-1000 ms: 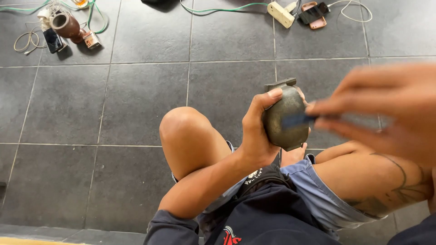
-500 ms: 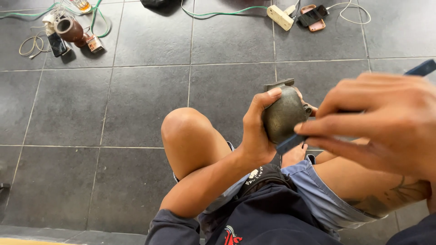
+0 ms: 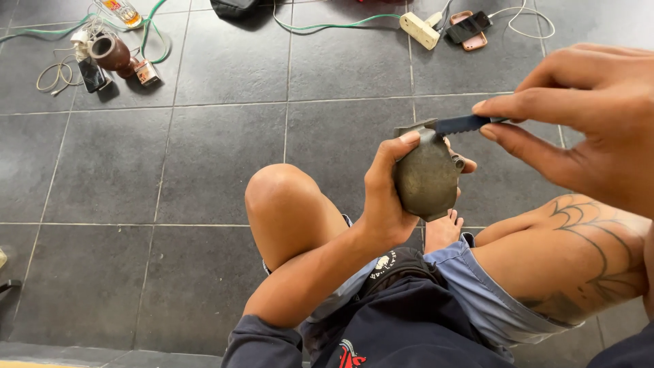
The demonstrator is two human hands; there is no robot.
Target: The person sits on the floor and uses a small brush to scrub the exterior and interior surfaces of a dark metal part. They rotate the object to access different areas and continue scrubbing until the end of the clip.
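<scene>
My left hand (image 3: 385, 197) wraps around a dark grey, rounded metal casing (image 3: 426, 176), thumb pressed over its top edge, holding it up above my bent knees. My right hand (image 3: 593, 119) pinches a thin dark blade (image 3: 462, 124) between thumb and forefinger, its tip resting on the casing's upper rim. I sit on a floor (image 3: 204, 157) of large dark grey tiles with pale joints. At the far left stands a brown pot (image 3: 109, 51), open mouth tilted toward me; I cannot tell what it holds. Beside it lie coiled white cables (image 3: 58, 71). Farther off lie a green cord (image 3: 327, 26), a cream power strip (image 3: 419, 31) and a phone (image 3: 467, 28).
</scene>
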